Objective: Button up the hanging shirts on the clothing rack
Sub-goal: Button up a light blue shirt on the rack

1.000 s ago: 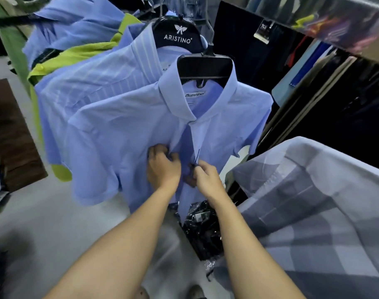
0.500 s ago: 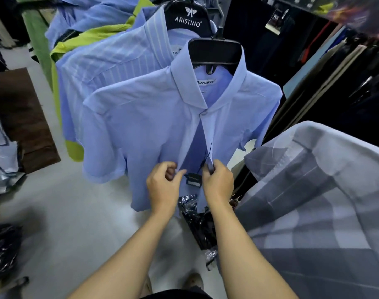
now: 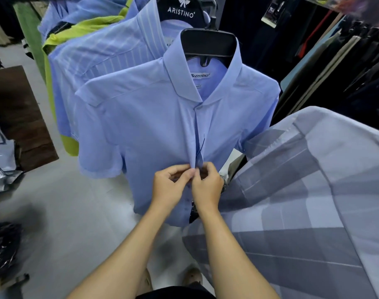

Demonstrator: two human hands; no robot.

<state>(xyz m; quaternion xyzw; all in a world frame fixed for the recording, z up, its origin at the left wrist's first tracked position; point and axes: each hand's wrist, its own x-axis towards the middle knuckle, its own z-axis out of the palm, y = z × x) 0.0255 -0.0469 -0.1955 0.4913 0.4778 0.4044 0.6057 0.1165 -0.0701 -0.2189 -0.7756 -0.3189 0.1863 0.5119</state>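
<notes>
Shirt (image 3: pixel 154 126) you're working on is the plain light blue short-sleeve one hanging dead ahead on a black hanger (image 3: pixel 210 45), and your left hand (image 3: pixel 169 186) and right hand (image 3: pixel 206 187) meet at its front placket about mid-chest, fingers (image 3: pixel 189 174) of both curled in and pinching the fabric edges together, though you can't actually see the button under them. Just to your right a grey checked shirt (image 3: pixel 302 201) drapes close to the camera, and behind the blue one hangs a striped blue shirt (image 3: pixel 111 52) on an Aristino hanger (image 3: pixel 180 9), with a lime green garment (image 3: pixel 87 25) further back.
</notes>
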